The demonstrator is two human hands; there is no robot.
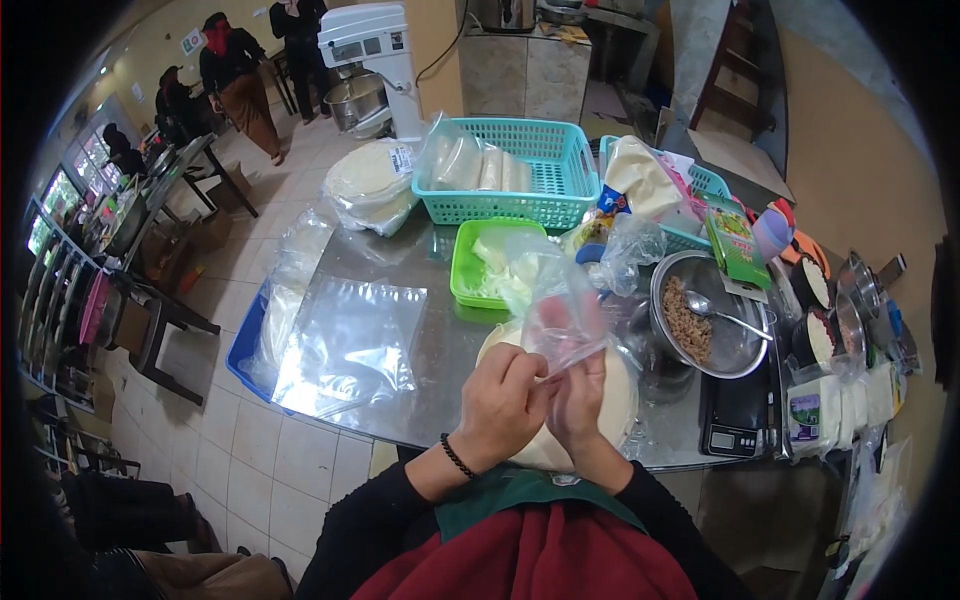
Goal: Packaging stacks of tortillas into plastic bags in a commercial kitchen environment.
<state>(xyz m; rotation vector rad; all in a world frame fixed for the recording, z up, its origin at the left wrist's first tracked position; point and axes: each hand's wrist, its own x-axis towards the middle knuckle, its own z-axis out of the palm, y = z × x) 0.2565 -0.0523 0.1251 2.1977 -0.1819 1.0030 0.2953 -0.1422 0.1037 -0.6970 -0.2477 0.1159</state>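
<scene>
My left hand, with a dark beaded bracelet at its wrist, pinches the lower edge of a clear plastic glove or bag. My right hand is partly inside that film, fingers extended upward and blurred through it. Below both hands lies a stack of round tortillas, partly hidden by them. Just beyond, a lime green tub contains pale shreds and is partly covered by the film. To the right, a steel bowl contains brown crumbly filling and a metal spoon.
Flat clear plastic bags lie left on the steel table. Wrapped tortillas and a turquoise basket with pale rolls stand behind. A digital scale and packets sit right. People stand far left, beyond a stand mixer.
</scene>
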